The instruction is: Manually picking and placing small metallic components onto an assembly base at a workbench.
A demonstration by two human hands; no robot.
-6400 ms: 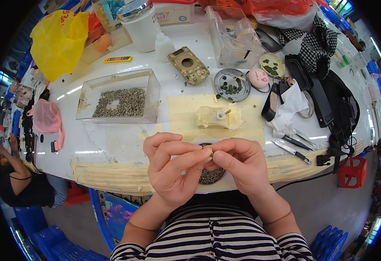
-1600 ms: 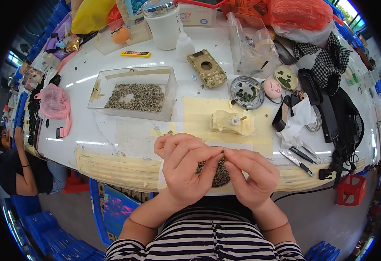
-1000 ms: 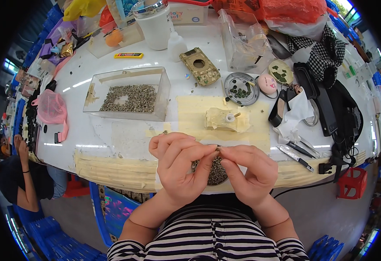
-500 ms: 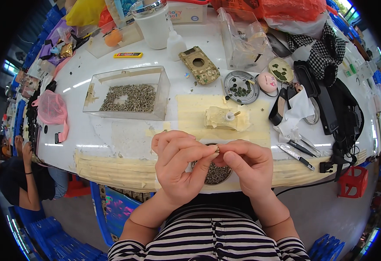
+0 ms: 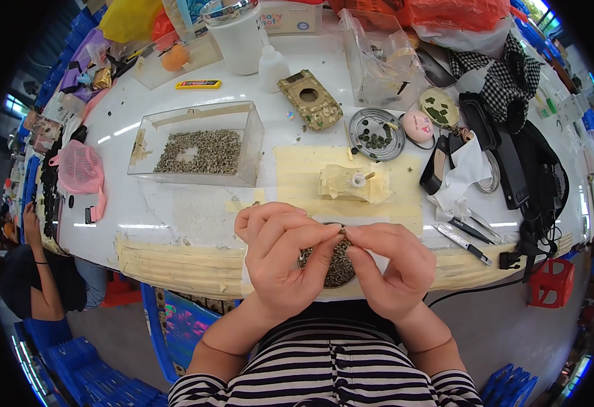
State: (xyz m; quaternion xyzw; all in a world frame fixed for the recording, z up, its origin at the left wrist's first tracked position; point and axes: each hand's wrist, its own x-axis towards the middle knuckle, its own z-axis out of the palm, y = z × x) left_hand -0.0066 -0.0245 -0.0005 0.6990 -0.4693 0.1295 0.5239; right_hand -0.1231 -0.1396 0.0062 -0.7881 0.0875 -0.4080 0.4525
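Observation:
Above a round dish point(image 5: 340, 271) full of small grey-brown pieces, my two hands meet at the fingertips. My left hand point(image 5: 280, 254) pinches a tiny brownish part point(image 5: 342, 233), too small to name, between thumb and index finger; its other fingers are curled. From the other side, my right hand point(image 5: 395, 268) closes its index finger and thumb about the same part, its fingers partly hiding it. Just beyond stands a model piece wrapped in masking tape point(image 5: 353, 184), with a white peg on top. A camouflaged tank-model hull point(image 5: 310, 100) with a round hole lies farther off.
A clear box of small pieces point(image 5: 199, 150) stands left of centre. To the right are a round tray of dark green parts point(image 5: 376, 136), a lidded dish point(image 5: 438, 108), a knife point(image 5: 463, 244) and tweezers point(image 5: 472, 230). A dropper bottle point(image 5: 273, 68) stands behind. Another person point(image 5: 46, 285) sits at left.
My right hand has shifted slightly right and toward me, its thumb lower. The tiny part is still at my fingertips, and my left hand is nearly in place.

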